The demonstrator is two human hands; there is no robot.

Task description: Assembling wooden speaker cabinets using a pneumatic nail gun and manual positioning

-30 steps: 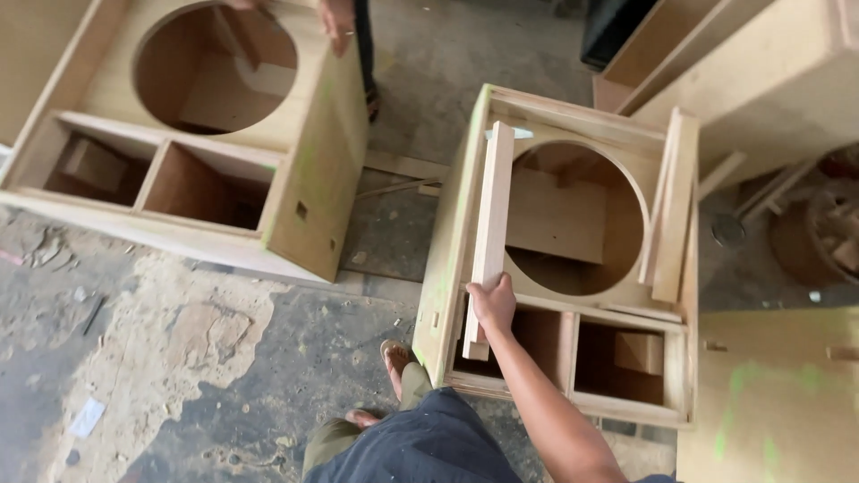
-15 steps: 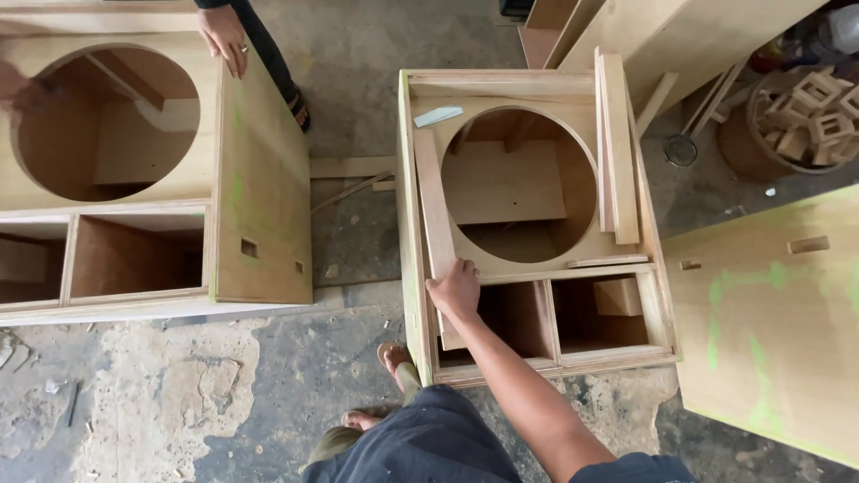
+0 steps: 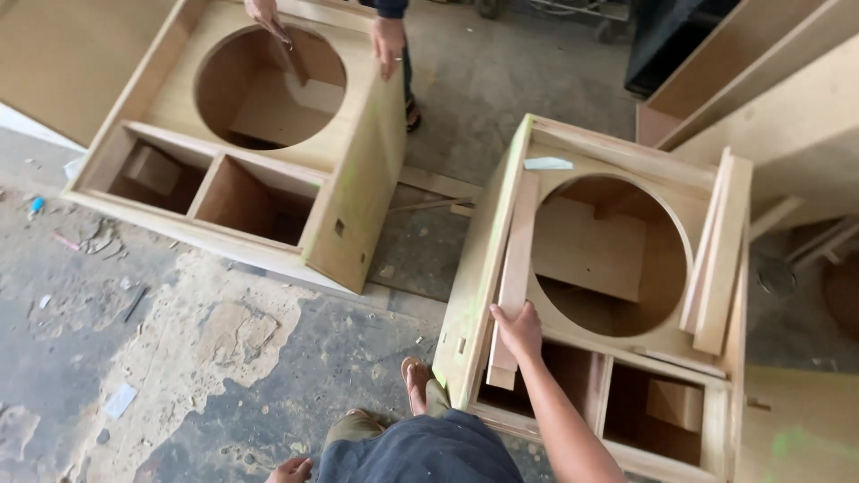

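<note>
Right hand (image 3: 519,329) flat, fingers spread on wood strip (image 3: 514,277) along left edge of speaker cabinet (image 3: 626,148) on floor (image 3: 268,358); left hand (image 3: 291,469) low at frame bottom, grip unclear; second cabinet (image 3: 358,224) well left, another person's hands (image 3: 388,43) on it.

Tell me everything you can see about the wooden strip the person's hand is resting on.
The wooden strip is a long, flat, pale bare-wood slat with squared ends. It lies along the left inner edge of the near speaker box, beside the round cutout. Its far end reaches up near a small whitish scrap; its near end overhangs the lower compartment. The person's right hand presses on its lower part.
</note>
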